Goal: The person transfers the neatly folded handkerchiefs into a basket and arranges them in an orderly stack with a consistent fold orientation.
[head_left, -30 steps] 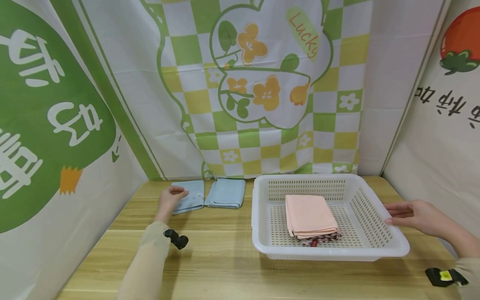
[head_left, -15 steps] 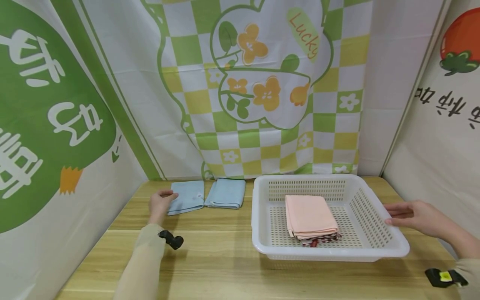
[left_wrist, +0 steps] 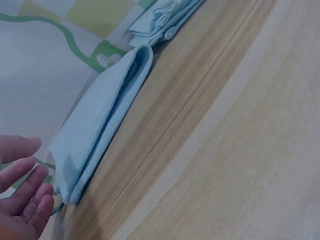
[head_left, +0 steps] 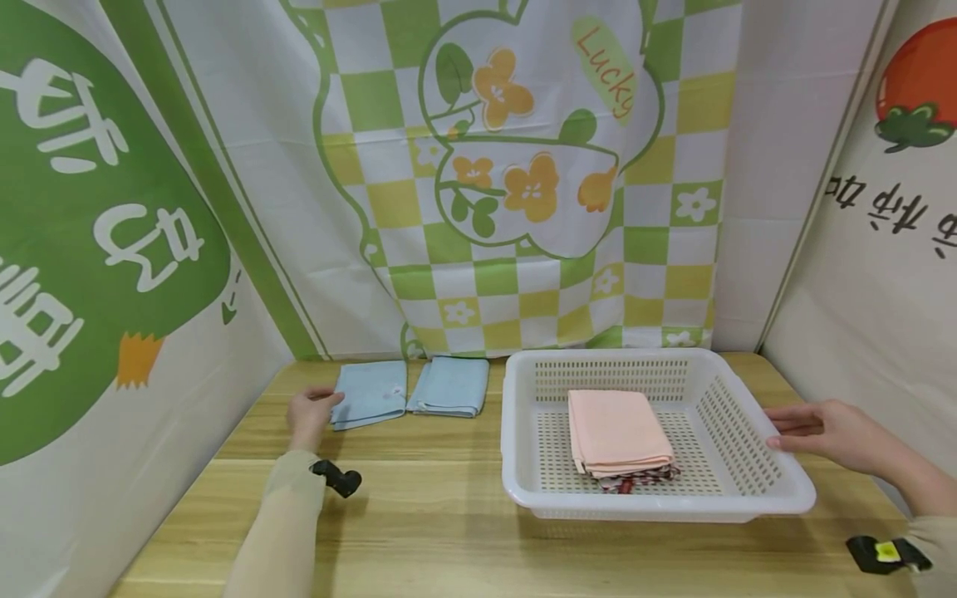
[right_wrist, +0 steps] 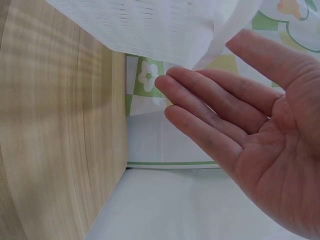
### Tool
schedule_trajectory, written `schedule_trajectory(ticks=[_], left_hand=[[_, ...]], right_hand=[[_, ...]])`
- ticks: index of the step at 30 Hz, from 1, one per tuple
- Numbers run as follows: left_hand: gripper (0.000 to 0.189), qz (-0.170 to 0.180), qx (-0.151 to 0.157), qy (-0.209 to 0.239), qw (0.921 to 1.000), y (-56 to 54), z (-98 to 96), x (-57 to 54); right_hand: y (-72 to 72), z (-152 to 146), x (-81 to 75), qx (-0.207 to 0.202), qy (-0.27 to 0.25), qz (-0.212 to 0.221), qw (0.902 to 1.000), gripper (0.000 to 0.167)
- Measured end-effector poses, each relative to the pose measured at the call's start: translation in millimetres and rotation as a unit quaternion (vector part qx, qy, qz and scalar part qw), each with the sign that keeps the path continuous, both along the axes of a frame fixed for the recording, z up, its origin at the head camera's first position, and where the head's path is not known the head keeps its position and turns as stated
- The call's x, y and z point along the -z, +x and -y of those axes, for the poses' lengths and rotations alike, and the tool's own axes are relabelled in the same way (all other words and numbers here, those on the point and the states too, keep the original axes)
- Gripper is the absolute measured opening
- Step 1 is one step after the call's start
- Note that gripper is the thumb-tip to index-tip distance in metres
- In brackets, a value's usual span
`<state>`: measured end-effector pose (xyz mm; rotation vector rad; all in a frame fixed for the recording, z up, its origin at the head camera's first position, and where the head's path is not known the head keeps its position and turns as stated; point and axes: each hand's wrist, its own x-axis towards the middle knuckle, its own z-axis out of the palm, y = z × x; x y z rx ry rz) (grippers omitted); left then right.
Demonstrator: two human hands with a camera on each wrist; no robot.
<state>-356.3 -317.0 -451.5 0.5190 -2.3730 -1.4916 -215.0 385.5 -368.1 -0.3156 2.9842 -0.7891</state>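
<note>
At the left, my left hand [head_left: 310,415] is by the outer edge of a folded light blue cloth [head_left: 370,394]. The left wrist view has its fingers [left_wrist: 30,197] loosely bent, with nothing between them and the thumb. Just right of that cloth lies a second folded light blue cloth [head_left: 451,386]. My right hand [head_left: 837,436] is at the right side of a white plastic basket [head_left: 635,501], its fingers straight under the rim and the thumb tip right at it. Inside the basket, a folded pink cloth [head_left: 620,432] sits on a dark red patterned cloth [head_left: 635,479].
Everything stands on a wooden table [head_left: 419,515]. A green and white checked hanging [head_left: 523,291] drops behind its back edge. Printed fabric walls [head_left: 247,374] close in the left and right sides.
My left hand has moved left, off the top of the left blue cloth to its outer edge. That cloth's left edge has shifted slightly left. The right hand and basket stay put.
</note>
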Motion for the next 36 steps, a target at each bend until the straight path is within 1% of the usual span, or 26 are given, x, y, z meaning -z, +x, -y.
schedule_trajectory(ticks=[6, 13, 16, 21, 25, 32, 36], left_hand=[[0.036, 0.009, -0.006, 0.005, 0.9999, 1.7, 0.4, 3.2], [0.040, 0.016, -0.008, 0.026, 0.9995, 2.2, -0.4, 7.0], [0.043, 0.015, -0.010, 0.023, 0.9996, 3.1, -0.7, 7.3], [0.047, 0.024, -0.006, 0.008, 0.9997, 3.8, -1.5, 6.5], [0.048, 0.036, -0.006, -0.002, 0.9993, 0.8, -0.1, 7.8], [0.046, 0.057, -0.005, 0.000, 0.9984, -0.6, 0.6, 8.1], [0.046, 0.061, -0.006, 0.006, 0.9981, -3.4, 1.3, 7.2]], right_hand=[[0.9, 0.8, -0.8, -0.002, -0.001, -0.001, 1.0000, 0.062], [0.6, 1.0, -3.2, 0.005, 0.005, 0.009, 0.9999, 0.063], [0.9, 1.4, -4.1, 0.002, 0.005, 0.012, 0.9999, 0.062], [1.6, 1.6, -4.2, 0.002, 0.007, 0.015, 0.9999, 0.061], [1.0, 0.9, -4.6, 0.000, 0.006, 0.013, 0.9999, 0.061], [0.5, 0.4, -4.0, 0.001, 0.006, 0.013, 0.9999, 0.061], [0.3, -0.1, -3.3, 0.000, 0.006, 0.012, 0.9999, 0.062]])
